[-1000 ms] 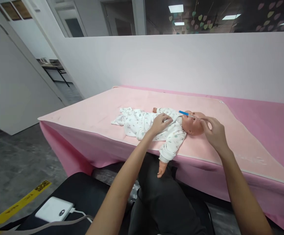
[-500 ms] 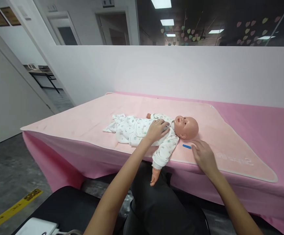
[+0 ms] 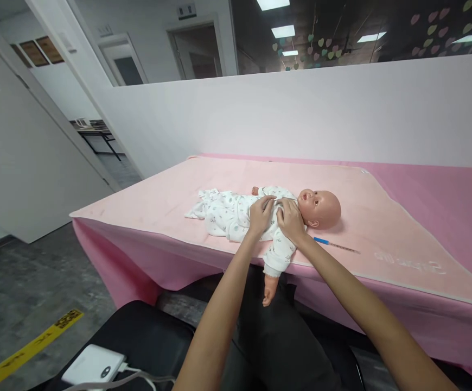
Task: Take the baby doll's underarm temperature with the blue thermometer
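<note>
A baby doll (image 3: 324, 209) lies on its back, head to the right, one arm hanging over the near edge. It wears a white patterned baby shirt (image 3: 281, 248). My left hand (image 3: 261, 216) is on the doll's chest, its fingers curled and closed at the shirt front. Close beside it, my right hand (image 3: 290, 219) has bent fingers gathered on the shirt near the collar. Fingertips of both hands partly hide the cloth between them. A thin thermometer (image 3: 322, 240) with a blue end lies beside my right forearm, below the doll's head.
A pale pink blanket (image 3: 154, 201) covers part of the table, over a darker pink cloth (image 3: 439, 195). A white wall (image 3: 293, 117) stands behind. At lower left, a white power bank (image 3: 93, 365) with a cable rests on a black chair (image 3: 150, 326).
My right hand has left the thermometer, which now lies on the blanket, and moved left onto the doll's chest. My left hand stays there, its fingers more curled. The view has shifted.
</note>
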Tool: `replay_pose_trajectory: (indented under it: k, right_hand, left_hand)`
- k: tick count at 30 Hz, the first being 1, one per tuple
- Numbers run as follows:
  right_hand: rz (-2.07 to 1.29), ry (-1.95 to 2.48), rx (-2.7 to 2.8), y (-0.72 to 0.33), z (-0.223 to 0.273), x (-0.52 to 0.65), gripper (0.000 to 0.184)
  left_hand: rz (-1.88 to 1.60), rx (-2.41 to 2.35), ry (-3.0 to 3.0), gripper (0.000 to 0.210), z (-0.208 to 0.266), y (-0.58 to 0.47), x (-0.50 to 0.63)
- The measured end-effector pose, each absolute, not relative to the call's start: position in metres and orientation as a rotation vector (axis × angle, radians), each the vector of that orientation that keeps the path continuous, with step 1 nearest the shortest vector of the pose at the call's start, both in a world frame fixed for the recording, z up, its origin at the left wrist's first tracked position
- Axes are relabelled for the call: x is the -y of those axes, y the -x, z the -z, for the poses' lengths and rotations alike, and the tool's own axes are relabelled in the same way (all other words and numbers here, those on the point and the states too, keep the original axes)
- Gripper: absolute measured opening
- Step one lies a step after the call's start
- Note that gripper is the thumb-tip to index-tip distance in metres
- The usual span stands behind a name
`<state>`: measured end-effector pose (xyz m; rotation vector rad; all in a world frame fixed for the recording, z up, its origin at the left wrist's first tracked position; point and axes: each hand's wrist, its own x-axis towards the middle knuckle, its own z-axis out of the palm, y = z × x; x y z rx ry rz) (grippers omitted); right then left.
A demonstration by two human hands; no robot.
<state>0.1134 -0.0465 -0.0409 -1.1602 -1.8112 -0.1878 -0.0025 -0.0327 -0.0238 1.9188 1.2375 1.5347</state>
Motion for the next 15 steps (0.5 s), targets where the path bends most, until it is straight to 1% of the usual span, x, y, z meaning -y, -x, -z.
replay_pose_trajectory:
  k: [6, 11, 15]
  right_hand:
    - [0.174, 1.160, 1.730, -0.1128, 0.0439, 0.0478, 0.025]
    - [0.162, 1.049, 1.684, -0.1149, 0.0466, 0.0496, 0.027]
    - [0.169, 1.007, 1.661, -0.1144, 0.0460, 0.0506, 0.024]
  left_hand:
    - [-1.413, -1.244, -2.149, 0.019, 0.0250, 0.0026, 0.0319]
    - [-1.385, -1.198, -2.127, 0.017, 0.0243, 0.0056, 0.0309]
    - [-1.365, -1.141, -2.160, 0.015, 0.0240, 0.0078, 0.0311]
